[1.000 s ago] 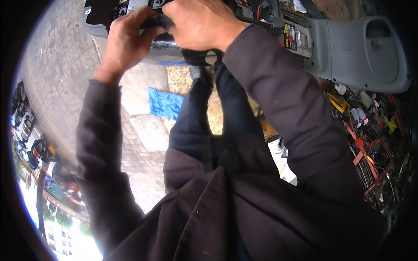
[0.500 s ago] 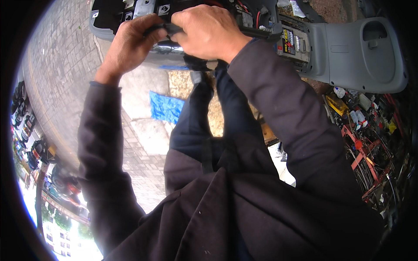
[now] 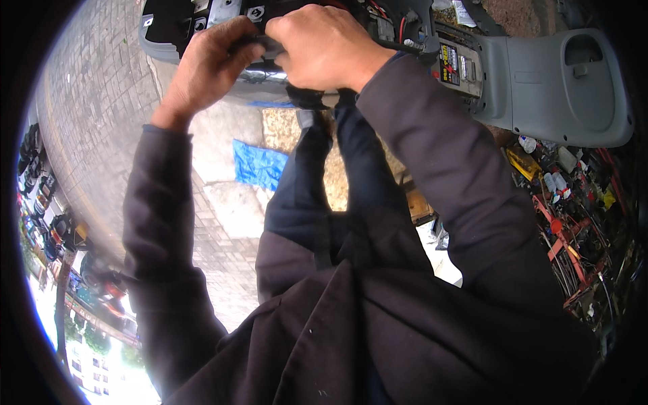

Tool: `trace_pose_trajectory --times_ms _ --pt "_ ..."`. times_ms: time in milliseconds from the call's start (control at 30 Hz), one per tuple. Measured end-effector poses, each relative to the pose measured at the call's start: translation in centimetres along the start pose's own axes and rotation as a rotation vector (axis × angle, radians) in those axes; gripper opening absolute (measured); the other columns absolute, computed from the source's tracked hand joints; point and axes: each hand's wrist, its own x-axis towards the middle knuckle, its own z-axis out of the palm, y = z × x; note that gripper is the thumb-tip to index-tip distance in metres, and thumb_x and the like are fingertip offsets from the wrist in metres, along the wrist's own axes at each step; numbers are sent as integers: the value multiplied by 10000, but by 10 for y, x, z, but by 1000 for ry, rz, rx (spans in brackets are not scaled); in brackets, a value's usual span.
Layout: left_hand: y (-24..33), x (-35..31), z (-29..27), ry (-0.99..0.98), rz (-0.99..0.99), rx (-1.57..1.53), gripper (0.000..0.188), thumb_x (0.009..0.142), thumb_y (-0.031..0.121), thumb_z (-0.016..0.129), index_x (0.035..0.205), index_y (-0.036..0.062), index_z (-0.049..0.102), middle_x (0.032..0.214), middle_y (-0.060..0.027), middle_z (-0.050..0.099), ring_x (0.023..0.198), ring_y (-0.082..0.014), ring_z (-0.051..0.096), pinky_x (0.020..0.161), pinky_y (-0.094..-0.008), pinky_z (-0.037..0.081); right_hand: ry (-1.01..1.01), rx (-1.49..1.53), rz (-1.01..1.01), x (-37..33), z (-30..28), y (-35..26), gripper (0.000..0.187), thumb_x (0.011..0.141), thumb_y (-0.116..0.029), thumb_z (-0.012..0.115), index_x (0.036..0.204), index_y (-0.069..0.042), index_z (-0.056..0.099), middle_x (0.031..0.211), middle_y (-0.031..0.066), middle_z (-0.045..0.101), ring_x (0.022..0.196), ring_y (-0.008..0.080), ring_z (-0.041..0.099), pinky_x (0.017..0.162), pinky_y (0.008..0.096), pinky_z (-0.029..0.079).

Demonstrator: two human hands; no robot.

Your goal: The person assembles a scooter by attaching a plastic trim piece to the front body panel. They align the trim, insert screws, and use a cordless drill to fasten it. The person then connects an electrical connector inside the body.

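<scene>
Both hands meet at the top of the view, over the open body of what looks like a scooter with grey plastic edging (image 3: 158, 47). My left hand (image 3: 212, 67) pinches a small dark piece (image 3: 270, 48) between thumb and curled fingers. Against its other end is my right hand (image 3: 324, 47), its fingers closed and its back hiding most of the grip. The dark piece's exact kind cannot be made out. Beyond my hands lie a silver metal bracket (image 3: 225, 12) and a round-holed metal fitting (image 3: 256, 13) in the dark cavity.
Right of my hands sits a battery (image 3: 460, 67) with a dark label, beside a long grey plastic panel (image 3: 540, 84). Loose wires (image 3: 403, 27) run near it. Tools and scrap surround a red metal frame (image 3: 563, 236) at right. A blue sheet (image 3: 260, 164) lies on the ground.
Both hands stay at nearly the same spot on the dark piece. My right hand has shifted slightly, and the grip on the piece has altered a little.
</scene>
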Motion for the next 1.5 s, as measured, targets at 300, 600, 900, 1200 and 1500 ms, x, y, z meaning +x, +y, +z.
trace_pose_trajectory --times_ms 300,600,900,1200,1500 --pt "1 1 7 86 109 197 362 782 -116 718 1106 28 648 976 -165 700 918 -348 724 817 -378 586 -107 -10 7 8 -7 1 284 719 -120 731 991 -48 772 966 202 747 919 368 738 838 460 596" --pt "-17 -2 13 129 90 94 444 774 -74 789 1187 10 649 979 -141 716 870 -191 697 790 -335 564 -218 122 86 8 -21 -3 249 776 -80 637 968 46 733 958 323 695 988 448 696 878 504 558" --pt "1 4 6 96 79 97 322 751 -65 743 1049 26 661 913 -166 701 825 -302 722 747 -363 562 -87 4 41 2 -14 -7 200 761 -121 704 945 -48 730 873 216 717 888 393 710 816 502 568" --pt "18 14 -3 -54 -105 25 262 766 -76 720 1020 -39 670 828 -81 649 764 -121 629 726 -274 528 -313 525 378 -71 -80 134 320 934 -157 637 1209 -1 687 1141 157 729 1088 236 693 982 363 530" --pt "87 75 23 -402 -140 643 376 713 263 823 998 43 714 878 -136 679 815 -352 665 757 -429 523 -375 312 202 -101 -58 147 412 766 -57 724 1174 -20 677 1040 197 723 1021 348 691 907 416 532"
